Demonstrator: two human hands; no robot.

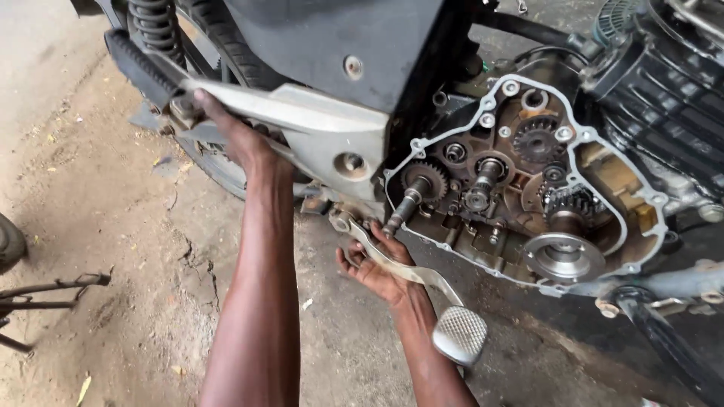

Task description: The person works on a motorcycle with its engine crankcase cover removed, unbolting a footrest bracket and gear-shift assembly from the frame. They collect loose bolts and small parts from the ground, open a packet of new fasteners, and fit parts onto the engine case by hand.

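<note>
Head view: we brace our left hand (226, 128), fingers curled over the silver footrest bracket (302, 113), while our right hand (377, 267), palm open, cups the brake pedal lever (407, 271) below the uncovered engine gears (520, 181); steady support should keep it aligned.

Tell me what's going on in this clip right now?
A person is working on a motorcycle with its engine side cover off, so the gears sit exposed inside the open crankcase. The left hand grips the silver footrest bracket near the rear wheel. The right hand is open, palm up, under the brake pedal lever, near the pivot end. The lever's metal pedal pad hangs over the concrete floor.
</note>
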